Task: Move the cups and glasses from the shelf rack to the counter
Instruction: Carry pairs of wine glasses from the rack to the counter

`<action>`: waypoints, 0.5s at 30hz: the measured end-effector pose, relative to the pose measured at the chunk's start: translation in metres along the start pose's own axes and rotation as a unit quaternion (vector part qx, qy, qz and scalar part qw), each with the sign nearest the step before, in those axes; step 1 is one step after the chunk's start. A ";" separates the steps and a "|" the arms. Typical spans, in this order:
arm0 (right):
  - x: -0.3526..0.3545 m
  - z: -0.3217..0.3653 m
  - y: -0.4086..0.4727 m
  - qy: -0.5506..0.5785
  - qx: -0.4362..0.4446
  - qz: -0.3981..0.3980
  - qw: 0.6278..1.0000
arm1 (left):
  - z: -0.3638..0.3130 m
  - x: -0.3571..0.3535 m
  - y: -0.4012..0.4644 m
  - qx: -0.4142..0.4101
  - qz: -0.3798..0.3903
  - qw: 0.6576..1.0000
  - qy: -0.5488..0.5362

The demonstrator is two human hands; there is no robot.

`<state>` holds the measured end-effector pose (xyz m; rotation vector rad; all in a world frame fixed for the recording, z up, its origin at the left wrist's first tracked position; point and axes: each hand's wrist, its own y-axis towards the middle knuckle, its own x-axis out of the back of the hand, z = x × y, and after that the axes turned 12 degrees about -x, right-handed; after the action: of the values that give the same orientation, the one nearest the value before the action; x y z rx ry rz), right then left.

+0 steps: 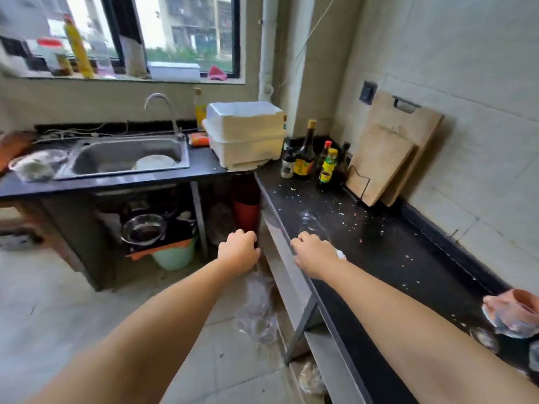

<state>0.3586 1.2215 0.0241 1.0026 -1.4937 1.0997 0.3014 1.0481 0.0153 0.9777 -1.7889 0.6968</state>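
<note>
1. Sink (87, 158), left of centre: steel, a white plate lying in it. No cups or glasses that I can make out there.
2. My left hand (239, 252), lower centre: fingers curled loosely, off the edge of the surface and above the floor. Something dark shows at the fingertips; I cannot tell whether the hand grips it.
3. Glass (313, 221), centre: clear, blurred, on or just above the dark surface (393, 258), right in front of my right hand.
4. My right hand (313, 252), centre: fingers curled over the near edge of the surface, just behind the glass. Whether it is closed on the glass I cannot tell; a white patch shows at its far side.
5. Pink cup (522, 309), right edge: tipped, resting on the surface among blurred dishes.
6. Progress, my judgement: at least one cup is already across and a glass is arriving. The shelf rack is not identifiable in frame, so what remains is unknown.
</note>
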 end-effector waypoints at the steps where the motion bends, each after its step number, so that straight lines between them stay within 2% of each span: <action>1: 0.001 0.016 0.000 0.003 0.010 -0.001 1.000 | 0.012 0.002 -0.007 0.010 0.001 1.000 -0.002; 9: 0.015 0.208 0.000 0.009 0.096 -0.006 0.995 | 0.156 0.059 -0.095 0.056 -0.006 0.998 0.035; 15: 0.027 0.367 -0.008 0.030 0.187 0.000 0.982 | 0.294 0.117 -0.166 0.165 -0.041 0.985 0.035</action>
<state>0.2756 0.8626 0.0150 1.2116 -1.2616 1.4314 0.2797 0.6913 0.0148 1.2225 -1.5905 0.9840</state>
